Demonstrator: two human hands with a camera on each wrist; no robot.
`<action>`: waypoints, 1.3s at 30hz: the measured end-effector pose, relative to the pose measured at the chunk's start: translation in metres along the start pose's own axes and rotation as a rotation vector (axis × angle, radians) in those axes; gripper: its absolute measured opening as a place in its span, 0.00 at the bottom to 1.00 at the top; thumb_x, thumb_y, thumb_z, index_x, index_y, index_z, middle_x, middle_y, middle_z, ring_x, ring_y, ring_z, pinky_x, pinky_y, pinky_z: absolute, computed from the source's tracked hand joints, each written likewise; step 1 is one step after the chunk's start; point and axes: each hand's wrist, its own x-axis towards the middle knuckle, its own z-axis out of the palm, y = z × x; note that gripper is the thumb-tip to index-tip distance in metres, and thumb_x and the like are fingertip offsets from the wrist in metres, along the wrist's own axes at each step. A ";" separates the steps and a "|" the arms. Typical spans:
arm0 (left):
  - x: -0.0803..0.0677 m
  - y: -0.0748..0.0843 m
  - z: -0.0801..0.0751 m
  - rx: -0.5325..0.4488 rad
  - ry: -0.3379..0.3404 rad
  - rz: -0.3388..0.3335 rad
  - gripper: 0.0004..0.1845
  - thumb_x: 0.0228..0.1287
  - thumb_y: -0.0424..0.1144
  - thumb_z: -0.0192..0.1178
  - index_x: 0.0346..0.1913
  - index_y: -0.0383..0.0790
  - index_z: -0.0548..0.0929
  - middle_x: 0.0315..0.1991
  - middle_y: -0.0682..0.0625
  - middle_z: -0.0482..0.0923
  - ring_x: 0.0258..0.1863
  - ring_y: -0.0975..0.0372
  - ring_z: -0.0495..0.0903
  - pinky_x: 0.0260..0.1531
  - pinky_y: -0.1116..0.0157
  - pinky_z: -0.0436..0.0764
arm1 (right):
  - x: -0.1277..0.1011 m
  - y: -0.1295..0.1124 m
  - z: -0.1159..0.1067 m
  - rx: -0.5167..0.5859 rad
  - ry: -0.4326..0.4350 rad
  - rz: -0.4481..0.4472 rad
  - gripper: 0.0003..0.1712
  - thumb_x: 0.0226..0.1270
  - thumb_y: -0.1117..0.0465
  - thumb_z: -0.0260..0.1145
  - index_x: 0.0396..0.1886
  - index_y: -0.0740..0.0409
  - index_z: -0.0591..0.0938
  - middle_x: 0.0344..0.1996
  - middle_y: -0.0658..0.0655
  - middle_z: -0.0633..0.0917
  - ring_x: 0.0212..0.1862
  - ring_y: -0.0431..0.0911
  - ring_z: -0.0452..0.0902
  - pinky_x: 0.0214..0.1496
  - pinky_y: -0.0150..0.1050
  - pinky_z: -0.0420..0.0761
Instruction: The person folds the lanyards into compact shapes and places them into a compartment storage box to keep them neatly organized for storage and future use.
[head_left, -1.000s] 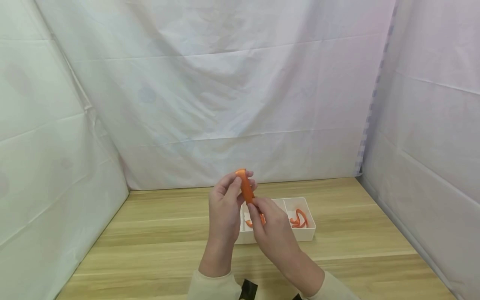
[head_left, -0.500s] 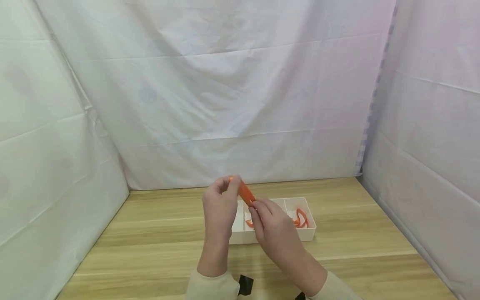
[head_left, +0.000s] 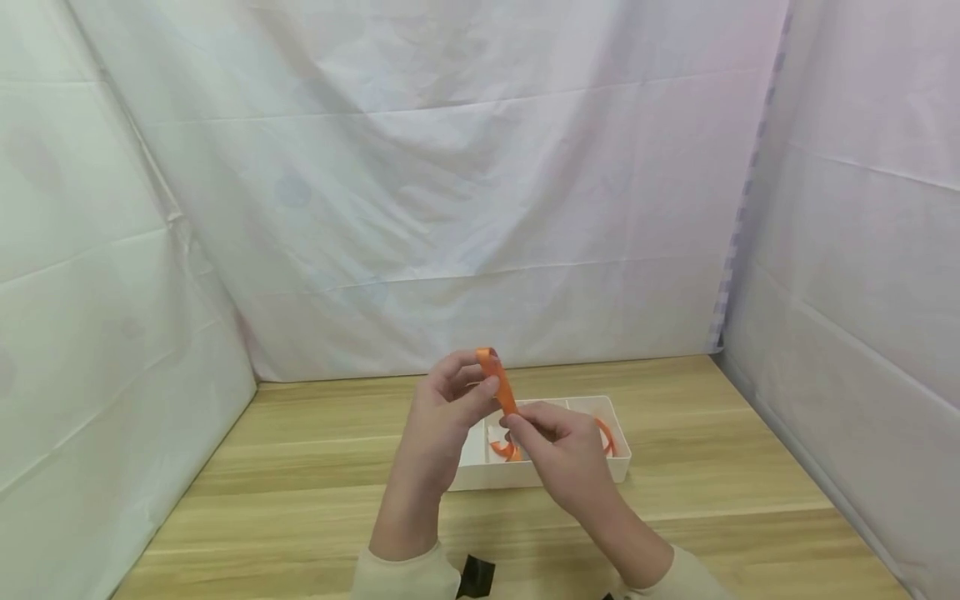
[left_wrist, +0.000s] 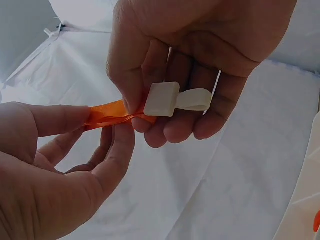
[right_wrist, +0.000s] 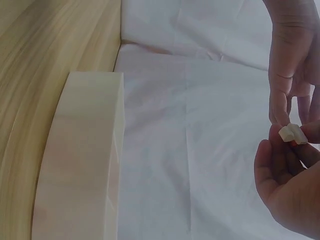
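Above a white divided box (head_left: 506, 477), both hands hold an orange ribbon strap (head_left: 498, 380) whose folded loop points up. My left hand (head_left: 442, 412) pinches the ribbon along its length between thumb and fingers. Lower down, my right hand (head_left: 566, 458) grips the strap's other end. In the left wrist view, a small white plastic block (left_wrist: 162, 99) with a short white loop (left_wrist: 194, 99) sits at that end, against the right hand's curled fingers. The right wrist view shows the white piece (right_wrist: 293, 134) between the two hands, with most of the ribbon hidden there.
More orange ribbon pieces (head_left: 504, 450) lie in the box's middle compartment, and another orange ribbon (head_left: 606, 435) lies in its right one. The wooden table (head_left: 315, 492) is enclosed by white cloth (head_left: 480, 192) at the back and sides.
The strap first tilted left with my left hand, then came back more upright with its loop showing. My left thumb now presses lower on the ribbon. My right hand has shifted slightly right.
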 end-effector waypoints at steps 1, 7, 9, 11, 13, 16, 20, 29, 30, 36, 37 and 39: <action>0.000 0.000 0.000 0.019 -0.004 0.003 0.13 0.74 0.29 0.64 0.57 0.35 0.83 0.49 0.45 0.85 0.50 0.53 0.88 0.63 0.50 0.85 | 0.000 -0.001 -0.001 0.007 -0.001 0.014 0.06 0.73 0.60 0.73 0.38 0.54 0.94 0.27 0.56 0.89 0.25 0.36 0.73 0.27 0.31 0.74; 0.000 -0.002 0.002 0.074 0.008 0.032 0.12 0.72 0.28 0.65 0.55 0.35 0.84 0.45 0.46 0.87 0.45 0.55 0.88 0.57 0.54 0.88 | -0.001 -0.001 -0.002 0.003 0.004 0.021 0.05 0.73 0.60 0.73 0.37 0.51 0.94 0.24 0.53 0.85 0.22 0.35 0.64 0.22 0.31 0.66; 0.000 -0.002 0.003 0.077 0.015 0.036 0.11 0.72 0.27 0.65 0.55 0.34 0.85 0.44 0.48 0.88 0.45 0.55 0.88 0.56 0.54 0.89 | -0.001 0.000 -0.002 -0.002 0.003 0.032 0.04 0.72 0.60 0.74 0.38 0.50 0.94 0.26 0.51 0.86 0.23 0.35 0.65 0.23 0.31 0.67; 0.001 -0.003 0.002 0.073 0.021 0.031 0.11 0.71 0.26 0.65 0.54 0.33 0.86 0.43 0.49 0.88 0.44 0.55 0.89 0.55 0.54 0.89 | -0.001 0.001 -0.002 -0.004 -0.004 0.059 0.04 0.72 0.59 0.74 0.39 0.49 0.95 0.29 0.51 0.88 0.25 0.37 0.68 0.25 0.31 0.69; 0.002 -0.004 0.002 0.078 0.031 0.014 0.11 0.69 0.26 0.66 0.52 0.32 0.86 0.41 0.49 0.88 0.44 0.56 0.88 0.56 0.54 0.88 | -0.001 0.002 -0.002 -0.015 -0.010 0.091 0.04 0.72 0.59 0.74 0.39 0.49 0.95 0.32 0.52 0.89 0.27 0.39 0.71 0.28 0.31 0.72; 0.003 -0.006 0.000 0.107 0.061 -0.040 0.08 0.67 0.27 0.68 0.47 0.33 0.83 0.38 0.49 0.89 0.45 0.56 0.87 0.59 0.52 0.83 | 0.001 0.004 -0.003 -0.039 -0.013 0.133 0.05 0.72 0.60 0.74 0.38 0.49 0.94 0.36 0.52 0.90 0.31 0.41 0.75 0.31 0.32 0.76; 0.005 -0.007 -0.001 0.144 0.111 -0.106 0.15 0.65 0.30 0.72 0.41 0.42 0.72 0.38 0.45 0.91 0.50 0.52 0.86 0.62 0.51 0.70 | 0.002 0.007 -0.004 -0.094 -0.006 0.127 0.06 0.73 0.61 0.72 0.37 0.47 0.94 0.39 0.49 0.90 0.35 0.41 0.79 0.36 0.33 0.80; 0.011 -0.017 -0.002 0.057 0.152 -0.129 0.18 0.63 0.29 0.70 0.38 0.44 0.68 0.21 0.56 0.79 0.26 0.62 0.70 0.34 0.65 0.68 | 0.013 0.033 -0.004 -0.348 0.111 -0.422 0.06 0.64 0.72 0.76 0.39 0.59 0.93 0.40 0.51 0.87 0.40 0.44 0.84 0.40 0.34 0.86; 0.011 -0.018 -0.002 0.044 0.147 -0.132 0.18 0.63 0.29 0.70 0.39 0.43 0.68 0.20 0.56 0.77 0.24 0.62 0.68 0.33 0.66 0.68 | 0.015 0.036 -0.004 -0.375 0.112 -0.481 0.07 0.63 0.72 0.76 0.38 0.60 0.93 0.40 0.53 0.86 0.40 0.44 0.84 0.40 0.34 0.86; 0.015 -0.022 -0.003 0.066 0.093 -0.139 0.10 0.67 0.31 0.67 0.45 0.37 0.77 0.23 0.56 0.79 0.28 0.63 0.74 0.33 0.68 0.74 | 0.022 0.049 -0.008 -0.459 0.093 -0.661 0.09 0.57 0.74 0.77 0.37 0.61 0.92 0.45 0.59 0.83 0.46 0.49 0.82 0.44 0.40 0.87; 0.016 -0.023 -0.002 0.073 0.085 -0.135 0.09 0.67 0.31 0.67 0.46 0.35 0.79 0.25 0.56 0.80 0.29 0.62 0.75 0.33 0.68 0.75 | 0.023 0.049 -0.008 -0.460 0.089 -0.666 0.09 0.57 0.74 0.78 0.38 0.62 0.92 0.47 0.60 0.83 0.49 0.50 0.82 0.45 0.42 0.88; 0.017 -0.024 -0.002 0.068 0.063 -0.127 0.08 0.68 0.31 0.67 0.46 0.31 0.84 0.29 0.56 0.82 0.29 0.61 0.74 0.34 0.68 0.76 | 0.024 0.050 -0.009 -0.456 0.079 -0.669 0.10 0.57 0.73 0.78 0.39 0.62 0.93 0.53 0.63 0.83 0.55 0.53 0.81 0.48 0.48 0.89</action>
